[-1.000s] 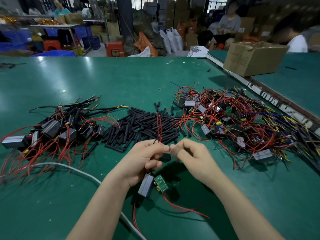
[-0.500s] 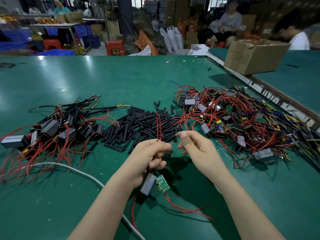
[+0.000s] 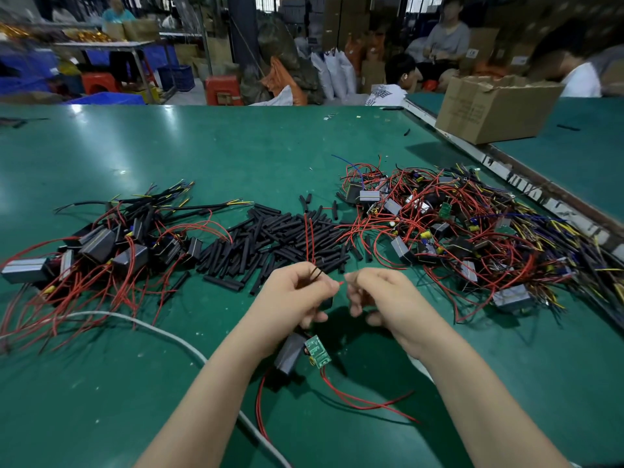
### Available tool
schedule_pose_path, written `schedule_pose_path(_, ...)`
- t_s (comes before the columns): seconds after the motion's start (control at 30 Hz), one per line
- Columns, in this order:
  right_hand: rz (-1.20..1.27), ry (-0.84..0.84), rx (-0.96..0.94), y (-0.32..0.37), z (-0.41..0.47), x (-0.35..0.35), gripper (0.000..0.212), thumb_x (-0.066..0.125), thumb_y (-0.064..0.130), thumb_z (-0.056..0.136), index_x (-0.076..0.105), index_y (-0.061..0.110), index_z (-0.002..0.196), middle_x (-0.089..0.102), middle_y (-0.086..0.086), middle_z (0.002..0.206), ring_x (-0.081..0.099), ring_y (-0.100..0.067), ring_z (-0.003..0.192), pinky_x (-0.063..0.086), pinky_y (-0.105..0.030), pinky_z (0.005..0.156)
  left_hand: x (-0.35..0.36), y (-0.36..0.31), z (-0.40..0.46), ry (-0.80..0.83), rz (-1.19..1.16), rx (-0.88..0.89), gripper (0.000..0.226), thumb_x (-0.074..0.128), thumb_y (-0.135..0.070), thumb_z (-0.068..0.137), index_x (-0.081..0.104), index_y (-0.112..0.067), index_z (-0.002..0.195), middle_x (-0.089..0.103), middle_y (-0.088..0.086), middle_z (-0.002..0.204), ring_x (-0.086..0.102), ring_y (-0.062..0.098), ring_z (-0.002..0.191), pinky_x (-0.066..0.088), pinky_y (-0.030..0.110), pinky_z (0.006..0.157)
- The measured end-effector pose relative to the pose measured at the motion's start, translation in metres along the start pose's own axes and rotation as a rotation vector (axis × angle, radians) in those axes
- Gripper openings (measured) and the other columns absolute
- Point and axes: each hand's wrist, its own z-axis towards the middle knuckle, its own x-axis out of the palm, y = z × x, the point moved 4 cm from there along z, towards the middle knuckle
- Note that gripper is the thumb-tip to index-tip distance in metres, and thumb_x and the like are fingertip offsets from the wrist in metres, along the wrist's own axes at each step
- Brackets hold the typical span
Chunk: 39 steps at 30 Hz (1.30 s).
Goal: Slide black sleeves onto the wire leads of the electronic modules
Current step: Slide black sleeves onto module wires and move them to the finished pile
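My left hand (image 3: 297, 295) pinches the wire leads of one module, with a black sleeve end and red wire tips poking out of the fist. That module (image 3: 291, 352), a black block with a small green board (image 3: 318, 351), hangs below the left hand over the table. My right hand (image 3: 378, 292) is beside the left one, its fingers curled near a red wire tip; what it holds is hidden. A heap of loose black sleeves (image 3: 277, 234) lies just beyond both hands.
Sleeved modules (image 3: 101, 248) are piled at the left. A tangle of unsleeved modules with red and yellow wires (image 3: 456, 231) lies at the right. A white cable (image 3: 162, 332) crosses the green table (image 3: 202, 157). A cardboard box (image 3: 489, 109) stands far right. People sit behind.
My right hand moved away from the left to the upper right, then came back close to it. The left hand kept its hold on the leads.
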Motion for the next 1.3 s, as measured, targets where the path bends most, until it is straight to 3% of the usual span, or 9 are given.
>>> schedule_pose_path(0.13, 0.270, 0.150, 0.293, -0.006, -0.004, -0.001, 0.025, 0.053, 0.023, 0.087, 0.053, 0.021, 0.062, 0.047, 0.006, 0.057, 0.046, -0.008, 0.047, 0.021, -0.015, 0.034, 0.001, -0.003, -0.004, -0.041, 0.286, 0.168, 0.017, 0.067, -0.014, 0.085, 0.059, -0.011, 0.070, 0.055, 0.000, 0.056, 0.055, 0.010, 0.041, 0.039, 0.016, 0.038)
schedule_pose_path(0.27, 0.053, 0.076, 0.058, 0.001, 0.000, -0.007, 0.029, 0.050, 0.033, 0.097, 0.065, 0.017, 0.078, 0.062, 0.006, 0.064, 0.055, -0.008, 0.055, 0.030, -0.017, 0.045, -0.001, -0.001, -0.001, -0.041, 0.038, 0.059, 0.016, 0.061, -0.008, 0.088, 0.056, -0.007, 0.072, 0.040, -0.009, 0.043, 0.033, 0.007, 0.031, 0.048, 0.021, 0.048)
schedule_pose_path(0.4, -0.137, -0.110, -0.227, 0.010, 0.000, -0.019, 0.019, 0.049, 0.027, 0.099, 0.067, 0.025, 0.092, 0.067, 0.009, 0.071, 0.059, -0.003, 0.064, 0.041, -0.012, 0.053, 0.000, -0.002, -0.002, 0.004, -0.246, -0.077, 0.027, 0.057, -0.009, 0.090, 0.053, -0.015, 0.064, 0.037, -0.008, 0.050, 0.026, 0.004, 0.031, 0.044, 0.018, 0.046)
schedule_pose_path(0.5, -0.248, -0.067, -0.500, 0.015, -0.004, -0.015, 0.018, 0.060, 0.018, 0.093, 0.066, 0.033, 0.099, 0.065, 0.013, 0.083, 0.059, -0.004, 0.079, 0.049, -0.026, 0.072, 0.006, -0.001, -0.003, 0.069, -0.363, -0.169, 0.038, 0.057, -0.012, 0.091, 0.055, -0.019, 0.054, 0.037, -0.008, 0.052, 0.024, 0.002, 0.031, 0.041, 0.017, 0.042)
schedule_pose_path(0.6, -0.282, -0.019, -0.699, 0.020, -0.009, -0.008, 0.022, 0.066, 0.013, 0.087, 0.068, 0.032, 0.099, 0.065, 0.013, 0.087, 0.061, -0.005, 0.085, 0.048, -0.024, 0.080, 0.009, 0.001, -0.005, 0.115, -0.427, -0.226, 0.031, 0.056, -0.015, 0.090, 0.047, -0.014, 0.061, 0.036, -0.008, 0.051, 0.023, 0.000, 0.030, 0.040, 0.015, 0.041)
schedule_pose_path(0.77, -0.308, -0.079, -0.745, 0.021, -0.010, -0.011, 0.009, 0.069, 0.022, 0.082, 0.072, 0.025, 0.090, 0.066, 0.013, 0.082, 0.062, -0.002, 0.080, 0.046, -0.019, 0.077, 0.010, 0.005, -0.005, 0.129, -0.428, -0.291, 0.016, 0.057, -0.016, 0.088, 0.048, -0.012, 0.075, 0.033, -0.008, 0.054, 0.022, 0.001, 0.031, 0.040, 0.014, 0.040)
schedule_pose_path(0.97, -0.067, -0.091, -0.407, 0.017, -0.008, -0.006, 0.017, 0.064, 0.037, 0.084, 0.071, 0.027, 0.071, 0.062, 0.013, 0.061, 0.055, 0.002, 0.060, 0.040, -0.010, 0.059, 0.012, -0.001, -0.003, 0.098, -0.312, -0.078, 0.024, 0.057, -0.009, 0.091, 0.049, -0.013, 0.068, 0.036, -0.007, 0.049, 0.026, 0.003, 0.031, 0.042, 0.017, 0.043)
schedule_pose_path(1.17, 0.537, 0.035, 0.298, -0.005, -0.004, 0.005, 0.013, 0.072, 0.023, 0.071, 0.067, 0.017, 0.061, 0.050, 0.005, 0.053, 0.050, -0.005, 0.043, 0.024, -0.013, 0.031, 0.013, -0.004, -0.006, -0.028, 0.163, 0.187, 0.016, 0.061, -0.009, 0.090, 0.053, -0.006, 0.076, 0.046, -0.007, 0.042, 0.044, 0.006, 0.033, 0.047, 0.028, 0.048)
schedule_pose_path(1.3, 0.530, 0.081, 0.307, -0.007, -0.004, 0.002, 0.016, 0.075, 0.030, 0.062, 0.071, 0.015, 0.068, 0.056, 0.006, 0.058, 0.052, -0.002, 0.045, 0.024, -0.011, 0.030, 0.015, -0.001, -0.004, -0.037, 0.097, 0.135, 0.018, 0.059, -0.008, 0.090, 0.051, -0.008, 0.074, 0.040, -0.007, 0.040, 0.037, 0.007, 0.031, 0.049, 0.025, 0.048)
